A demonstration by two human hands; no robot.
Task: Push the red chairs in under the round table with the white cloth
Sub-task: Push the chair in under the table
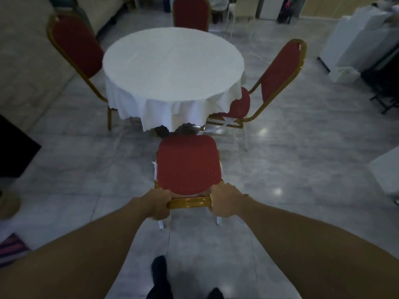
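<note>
Both hands clamped on the near chair's gilt top rail.

Head view: left grip (158, 205) and right grip (225, 201) wrap the rail of the red dotted-fabric chair (187, 164), its seat facing the round tabletop (172, 63) with draped white cloth, front edge just short of the hem; three more red chairs (278, 70) stand round it.

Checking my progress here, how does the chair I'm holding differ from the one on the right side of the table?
The held chair stands clear of the table, its whole seat exposed; the right chair has its seat partly under the cloth. Both hands, left hand and right hand, grip the held chair's back; nobody touches the right chair. Both are red with gold frames.
</note>
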